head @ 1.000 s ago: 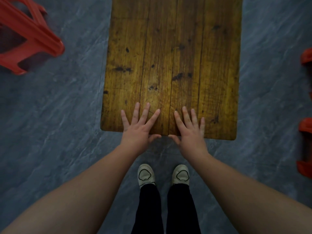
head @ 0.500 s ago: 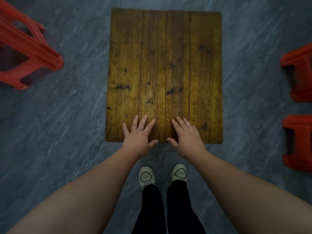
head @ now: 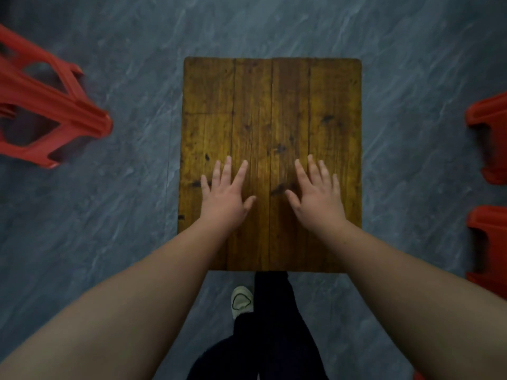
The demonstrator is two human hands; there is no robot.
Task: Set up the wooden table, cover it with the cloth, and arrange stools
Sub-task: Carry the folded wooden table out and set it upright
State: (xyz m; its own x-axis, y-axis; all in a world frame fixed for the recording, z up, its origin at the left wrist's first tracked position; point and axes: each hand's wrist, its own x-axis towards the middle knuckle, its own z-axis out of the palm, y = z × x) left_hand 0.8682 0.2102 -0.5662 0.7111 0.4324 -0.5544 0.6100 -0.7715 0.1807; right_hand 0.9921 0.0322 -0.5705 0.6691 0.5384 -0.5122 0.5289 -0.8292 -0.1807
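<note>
A small wooden table [head: 271,105] of worn yellow-brown planks stands on the grey floor, seen from straight above. My left hand [head: 223,197] lies flat over its near half with the fingers spread and straight. My right hand [head: 317,194] lies beside it the same way, palm down. Neither hand holds anything. A red plastic stool [head: 41,119] lies tipped over at the left. Two more red stools [head: 489,138] [head: 488,250] stand at the right edge of the view. No cloth is in view.
Grey marbled floor [head: 123,215] surrounds the table on all sides. My legs and one pale shoe [head: 241,301] are at the table's near edge, one leg forward against it.
Both hands have slid from the table's near edge further onto the top. The view has pulled back, so the whole table shows. One foot has stepped forward.
</note>
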